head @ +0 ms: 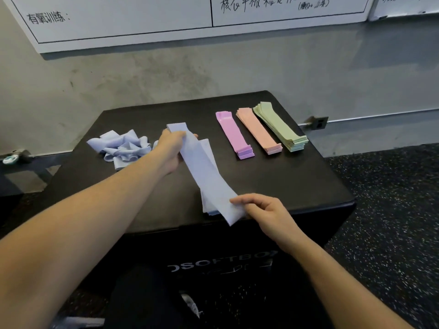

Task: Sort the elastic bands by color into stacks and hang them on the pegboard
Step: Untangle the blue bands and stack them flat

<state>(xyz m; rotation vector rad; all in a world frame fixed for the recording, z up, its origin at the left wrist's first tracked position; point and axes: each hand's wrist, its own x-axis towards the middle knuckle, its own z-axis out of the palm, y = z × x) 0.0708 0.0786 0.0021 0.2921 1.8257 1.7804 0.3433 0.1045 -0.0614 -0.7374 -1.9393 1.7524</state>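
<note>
Now I hold one blue band [209, 176] stretched over the blue stack [207, 162], left hand [171, 148] and right hand [260, 207] fingers pinching its ends. Uneven release risks skewing that stack.

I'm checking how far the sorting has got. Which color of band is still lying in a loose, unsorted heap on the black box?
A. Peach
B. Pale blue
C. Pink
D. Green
B: the crumpled heap of pale blue bands lies at the left of the black box, while the pink stack, peach stack and green stack lie flat and neat at the right.
</note>
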